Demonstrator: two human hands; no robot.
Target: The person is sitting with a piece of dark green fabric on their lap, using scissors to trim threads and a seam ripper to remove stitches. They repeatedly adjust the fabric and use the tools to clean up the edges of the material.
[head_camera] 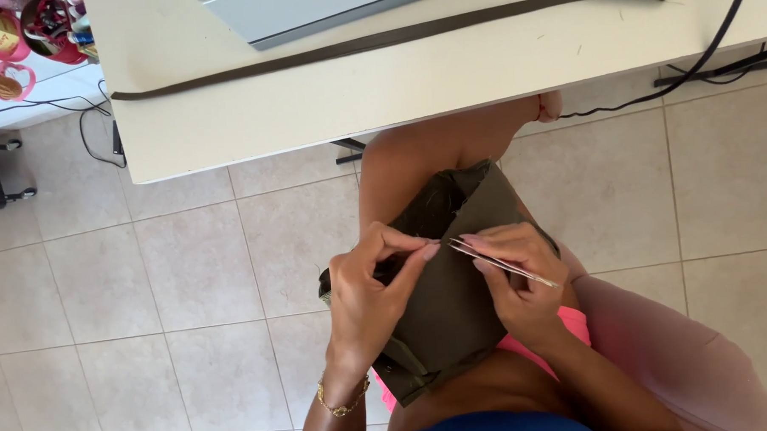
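Two hands work on a piece of olive cloth [454, 298] lying across the person's lap, below the edge of the white table [227, 119]. The left hand [369, 288] has its grip closed, pinching the cloth's edge between thumb and forefinger; the right hand [522, 279] has its grip closed around thin metal tweezers [500, 262], whose tip meets the cloth right beside the left fingertips. On the table lie a long dark strap [394, 38], a grey machine [308, 14] cut off by the top edge, and a black cable [717, 34] that drops off the side. The floor [148, 292] is pale tile. Pink clutter [12, 50] at the upper left is hard to make out. The hands hide the spot being picked at.
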